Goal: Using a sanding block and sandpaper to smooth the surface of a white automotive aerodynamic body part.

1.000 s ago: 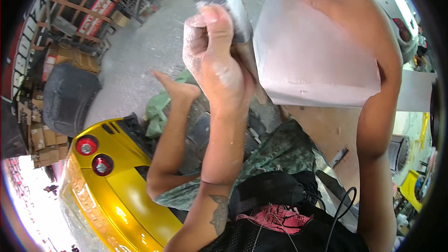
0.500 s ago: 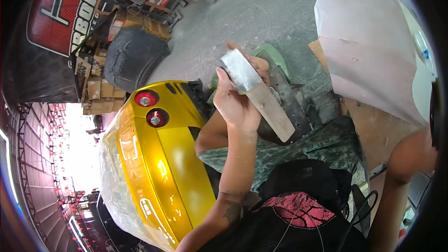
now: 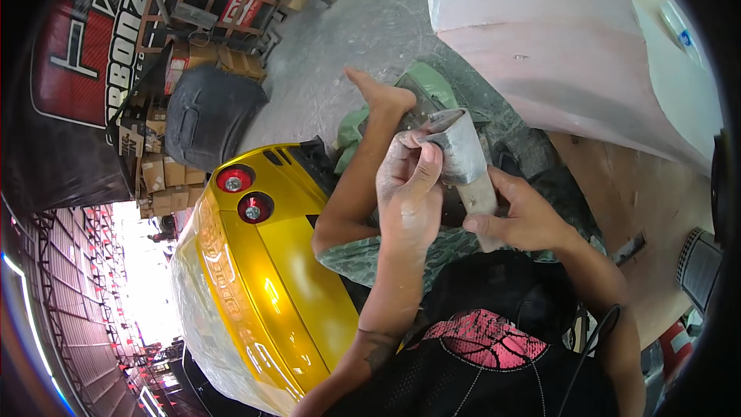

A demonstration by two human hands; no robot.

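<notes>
In front of my chest I hold a flat, pale sanding block [image 3: 480, 198], tilted with its far end up. A grey, dust-whitened piece of sandpaper [image 3: 468, 156] wraps round its upper part and stands out as a hollow loop at the top. My left hand [image 3: 409, 197] is closed, pinching the paper's left edge between thumb and fingers. With thumb and fingers on either side, my right hand [image 3: 532, 212] grips the block below the paper. The block's lower end shows past my right thumb, above my camouflage-patterned clothing [image 3: 355, 256].
A glossy yellow car rear [image 3: 289, 262] with round red lights stands close on my left, partly under clear plastic. A large whitish panel [image 3: 540, 54] rises at the right. Farther off are a black panel [image 3: 212, 116] and cardboard boxes [image 3: 166, 174]. My bare foot [image 3: 382, 96] extends ahead.
My right hand has come in from the far right and taken hold of the block. The sandpaper, earlier lying flat on the block, now bulges into a loop, with my left fingers at its edge.
</notes>
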